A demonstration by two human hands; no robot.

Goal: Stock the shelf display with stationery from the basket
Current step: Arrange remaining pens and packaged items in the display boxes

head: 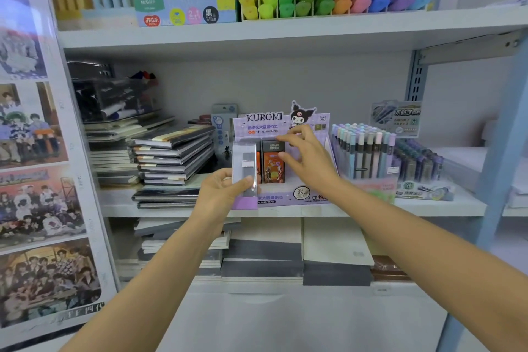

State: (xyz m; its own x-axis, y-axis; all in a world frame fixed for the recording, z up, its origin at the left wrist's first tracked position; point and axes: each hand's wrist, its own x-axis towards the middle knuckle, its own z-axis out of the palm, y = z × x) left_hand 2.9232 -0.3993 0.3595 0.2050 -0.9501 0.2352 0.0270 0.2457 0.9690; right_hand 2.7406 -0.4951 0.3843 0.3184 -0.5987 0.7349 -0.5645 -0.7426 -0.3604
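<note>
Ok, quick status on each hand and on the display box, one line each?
left hand: gripping a clear lead case, upright, in front of the box
right hand: fingers spread, reaching into the box, holding nothing
Kuromi display box: on the middle shelf, partly filled with orange packs

free: right half of purple display box (300, 197) | blocked: notebook stack (174, 157) left, pen box (368, 151) right
</note>
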